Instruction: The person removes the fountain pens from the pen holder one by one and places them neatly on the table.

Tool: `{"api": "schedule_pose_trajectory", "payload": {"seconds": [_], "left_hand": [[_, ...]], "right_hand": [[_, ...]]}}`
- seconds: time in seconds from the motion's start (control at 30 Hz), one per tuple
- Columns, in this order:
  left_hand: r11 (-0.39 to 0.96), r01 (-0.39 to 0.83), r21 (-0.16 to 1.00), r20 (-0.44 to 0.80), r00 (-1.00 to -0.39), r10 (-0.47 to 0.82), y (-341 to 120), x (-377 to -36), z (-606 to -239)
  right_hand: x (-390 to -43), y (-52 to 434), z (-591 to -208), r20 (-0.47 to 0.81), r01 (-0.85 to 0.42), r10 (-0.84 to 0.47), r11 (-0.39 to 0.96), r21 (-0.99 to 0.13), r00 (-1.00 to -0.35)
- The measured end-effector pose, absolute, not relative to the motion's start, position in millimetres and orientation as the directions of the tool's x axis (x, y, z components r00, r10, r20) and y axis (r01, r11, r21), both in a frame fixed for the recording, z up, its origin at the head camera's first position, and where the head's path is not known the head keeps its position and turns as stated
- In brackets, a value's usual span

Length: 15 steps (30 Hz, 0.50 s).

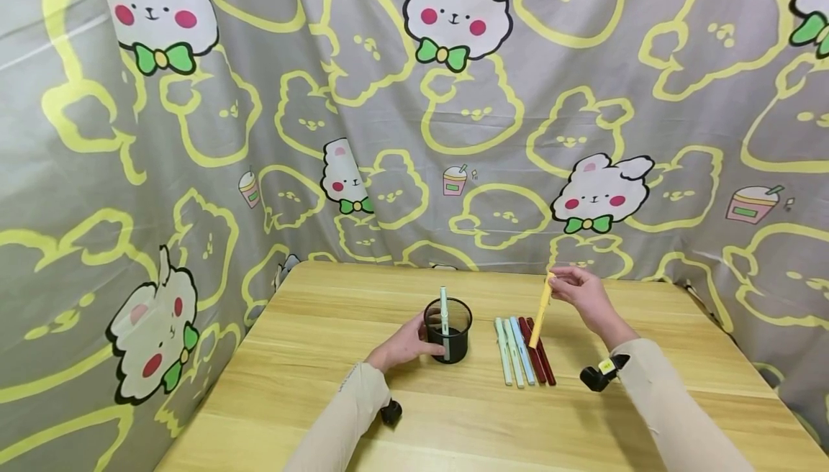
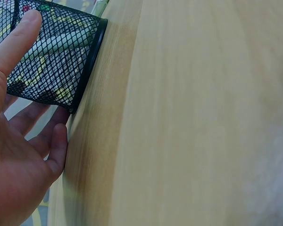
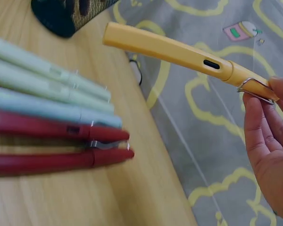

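My left hand (image 1: 409, 342) grips a black mesh pen holder (image 1: 457, 346) from its left side. In the left wrist view the thumb lies over the mesh (image 2: 61, 52) and the fingers are behind and under it. One light green pen (image 1: 444, 306) stands upright inside. My right hand (image 1: 586, 298) pinches a yellow fountain pen (image 1: 541, 310) by its clip end, and the pen tilts down over the row. On the table lie two light green pens (image 3: 47, 84), a light blue pen (image 3: 52, 104) and two dark red pens (image 3: 47, 162), side by side.
The wooden table (image 1: 311, 314) reaches back to a grey patterned curtain (image 1: 388, 119), which also hangs along the left side. A small black camera sits on the left wrist (image 1: 391, 412) and another on the right wrist (image 1: 599, 377).
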<state>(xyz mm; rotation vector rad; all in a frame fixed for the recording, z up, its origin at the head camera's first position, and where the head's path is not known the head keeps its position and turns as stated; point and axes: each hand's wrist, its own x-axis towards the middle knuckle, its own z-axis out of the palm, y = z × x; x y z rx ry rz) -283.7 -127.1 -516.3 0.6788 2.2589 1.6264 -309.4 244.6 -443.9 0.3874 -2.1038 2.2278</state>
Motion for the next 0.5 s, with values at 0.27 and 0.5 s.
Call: {"api": "schedule_pose_trajectory", "payload": {"seconds": [0.27, 0.5], "left_hand": [[0.274, 0.211, 0.938, 0.04, -0.854, 0.519, -126.9, -284.1, -515.2], [0.266, 0.207, 0.942, 0.041, -0.854, 0.519, -127.1, -283.7, -515.4]], "right_hand": [[-306.3, 269.1, -457.0, 0.155, -0.173, -0.151, 0.113, -0.978, -0.976], [-303.0, 284.4, -466.6, 0.094, -0.129, -0.162, 0.218, -0.967, -0.982]]}}
